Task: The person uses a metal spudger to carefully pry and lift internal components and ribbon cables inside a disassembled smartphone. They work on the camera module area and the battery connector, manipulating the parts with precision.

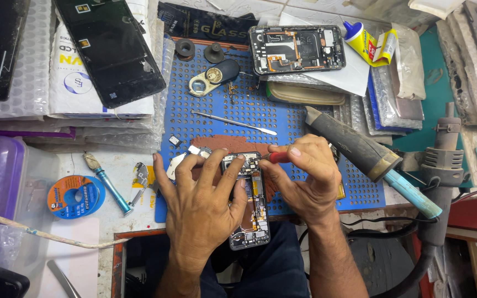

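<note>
Fingers of the right hand (305, 174) pinch shut on a red-handled screwdriver (277, 157), its tip at the top edge of an opened black smartphone with exposed circuitry (249, 201). The left hand (202, 201) presses down on that phone, fingers spread over its upper end, steadying it at the near edge of a blue perforated work mat (299, 118). The cluttered repair bench (111, 165) carries a second stripped phone frame (296, 48) at the far side, a black detached screen panel (111, 47), a slim metal spudger (233, 122), a yellow glue tube (366, 43) and a blue reel of solder wire (75, 197). A worn hot-air gun nozzle (354, 144) juts in just beside the right hand.
</note>
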